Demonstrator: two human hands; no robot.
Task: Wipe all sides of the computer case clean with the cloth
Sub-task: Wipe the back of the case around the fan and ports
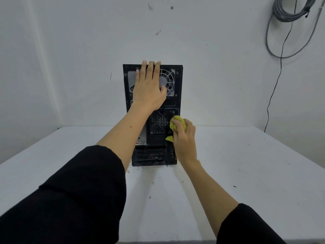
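Computer case [158, 120] rear, no legible writing

Single head-worn wide-angle view, looking forward and down from above the desk [246, 173]. Close to both outstretched forearms, facing the computer case [158, 138] and the wall [70, 50] behind.

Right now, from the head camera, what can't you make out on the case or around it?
- Computer case: only its rear panel faces the head view; front, top and side panels are out of sight.
- Fan grille: its left part is covered by the left hand.
- Cloth: mostly bunched inside the right hand.
- Audio ports: too small to read.
- Cable coil: cut off by the top edge.
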